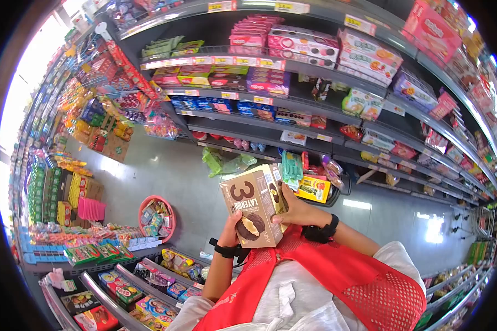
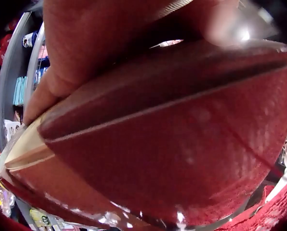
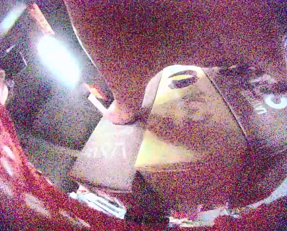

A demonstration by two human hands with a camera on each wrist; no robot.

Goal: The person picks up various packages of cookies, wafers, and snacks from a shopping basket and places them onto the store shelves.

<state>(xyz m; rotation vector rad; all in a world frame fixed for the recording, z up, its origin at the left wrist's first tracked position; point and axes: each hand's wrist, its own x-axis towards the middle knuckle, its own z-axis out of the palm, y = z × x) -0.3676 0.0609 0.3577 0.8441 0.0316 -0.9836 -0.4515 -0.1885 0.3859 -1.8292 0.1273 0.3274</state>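
Observation:
A brown cardboard snack box (image 1: 243,193), printed with a large 3, "LAYER" and a chocolate-coated cake, is held tilted before the chest. Another box with a yellow panel (image 1: 271,175) stands close behind it, mostly hidden. My left hand (image 1: 231,229) grips the brown box's left lower side, thumb on its printed face. At the opposite side my right hand (image 1: 292,208) holds the boxes, its thumb across their edges. Seen from the left wrist, fingers (image 2: 100,43) lie over the dim, reddish box. The right wrist view is grainy, showing the yellow panel (image 3: 165,149) below the hand.
Shelves (image 1: 215,99) of packaged snacks curve across the front and right. A dark shopping basket (image 1: 346,186) with bagged goods stands beyond the boxes, and a pink basket (image 1: 173,223) of packets is at left. More racks (image 1: 102,287) stand nearby at lower left.

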